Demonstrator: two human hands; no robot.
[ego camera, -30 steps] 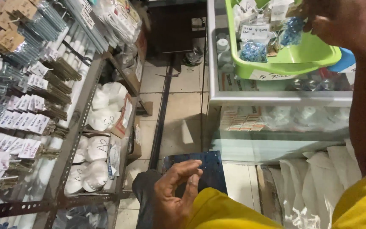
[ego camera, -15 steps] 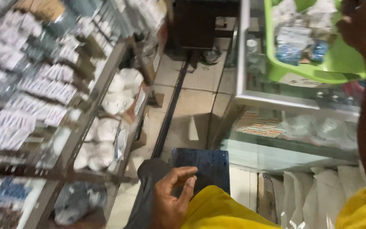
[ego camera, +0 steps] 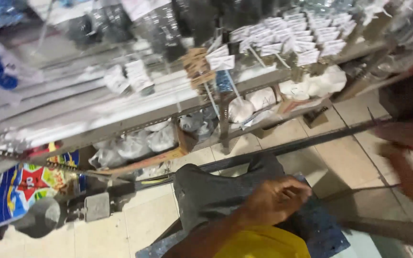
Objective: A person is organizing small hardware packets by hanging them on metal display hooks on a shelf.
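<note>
Since the earlier frame the view has swung left: the glass counter with the green basket is gone from sight, and the right hand has dropped from above to the right edge, low and motion-blurred. Metal shelf rack now fills the upper half, hung with small packets bearing white tags and, on the lower tier, white plastic bags. Tiled floor lies below it, crossed by a long dark metal rail. Dark trouser leg sits at centre over a blue perforated stool. Left hand rests on the leg, fingers loosely curled, holding nothing. Right hand touches something pale; grip cannot be told through the blur.
</note>
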